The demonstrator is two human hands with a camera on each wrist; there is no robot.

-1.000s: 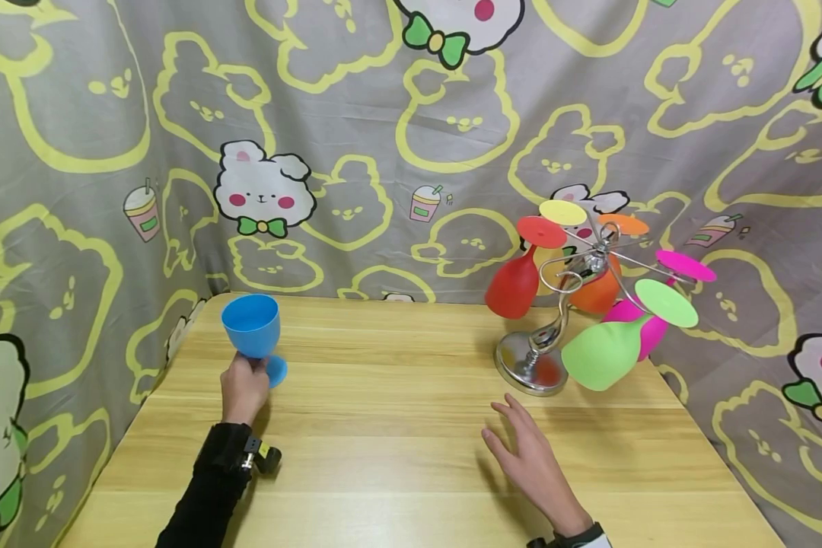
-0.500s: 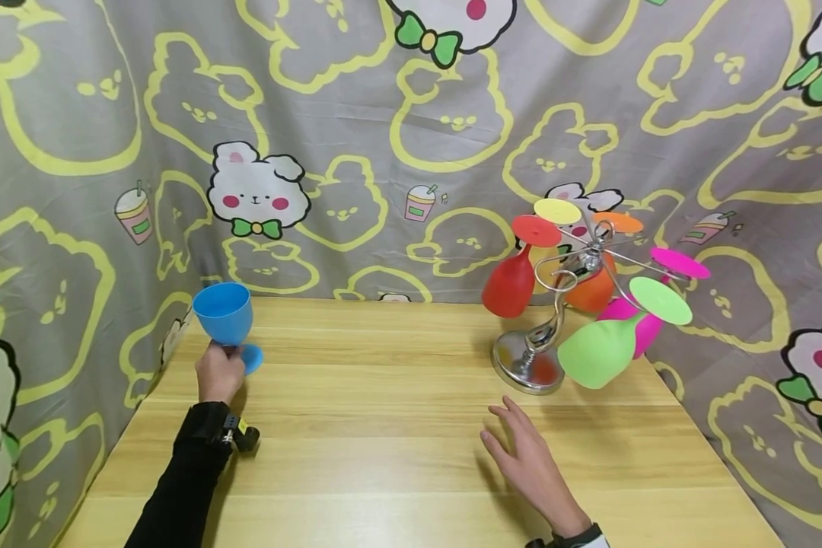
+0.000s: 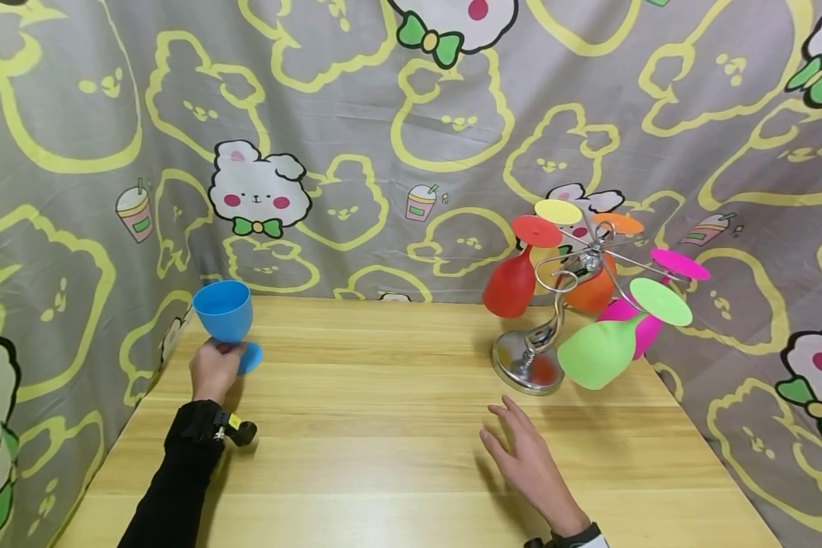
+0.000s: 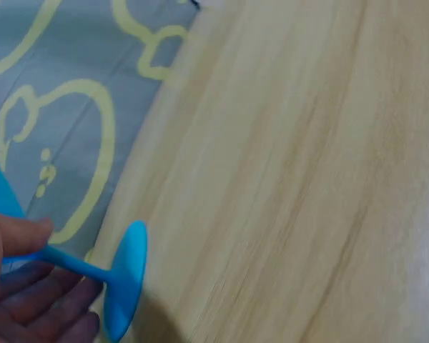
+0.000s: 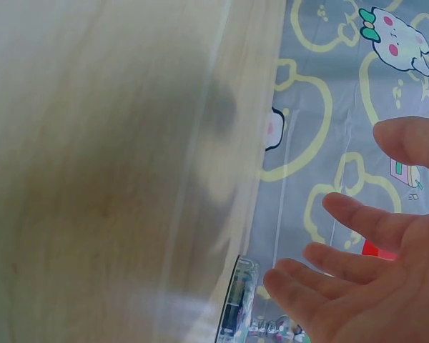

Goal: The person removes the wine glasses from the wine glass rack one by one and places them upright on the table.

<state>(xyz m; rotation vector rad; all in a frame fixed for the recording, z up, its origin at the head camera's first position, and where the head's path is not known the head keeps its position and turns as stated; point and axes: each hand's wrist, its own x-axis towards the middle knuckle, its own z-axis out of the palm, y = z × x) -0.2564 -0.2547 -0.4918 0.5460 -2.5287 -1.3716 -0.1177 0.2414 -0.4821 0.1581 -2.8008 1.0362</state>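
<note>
On the left side of the table, a blue goblet (image 3: 224,313) stands upright, bowl upward. My left hand (image 3: 214,371) is at its stem. The left wrist view shows the thumb (image 4: 25,236) beside the stem and the fingers (image 4: 46,304) loosely extended behind it, uncurled; the goblet's round foot (image 4: 126,282) lies just past the fingertips. My right hand (image 3: 534,464) hovers over the table at the front right, fingers spread and holding nothing. The right wrist view also has this relaxed hand (image 5: 372,264) in it.
A chrome glass rack (image 3: 529,364) stands at the right, with red (image 3: 510,288), yellow, orange, pink and green (image 3: 597,355) goblets hanging upside down by their feet. A patterned curtain (image 3: 356,99) encloses the wooden table (image 3: 377,457) at the back and sides.
The left hand first carried the blue goblet leftward. Over the last half second the goblet stays put while the hand shifts slightly left at the stem. The right hand keeps still.
</note>
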